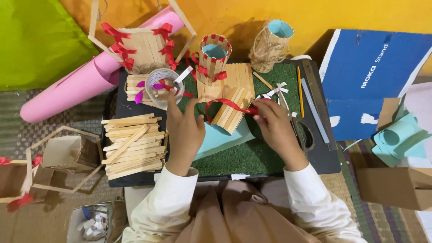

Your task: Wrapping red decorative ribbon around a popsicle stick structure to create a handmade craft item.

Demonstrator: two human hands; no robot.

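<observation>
My right hand (278,127) pinches the red ribbon (227,105) over the stick holder (232,112); my left hand (185,128), fingers seemingly half-curled, touches it.

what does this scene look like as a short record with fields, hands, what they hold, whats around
left hand: left hand rests by the tape roll, open, holding nothing clear
right hand: right hand pinches the red ribbon
ribbon: loops over a stick-covered tube
surface: green turf mat on a black tray
nearby: loose craft sticks, pink paper roll, pencil
</observation>
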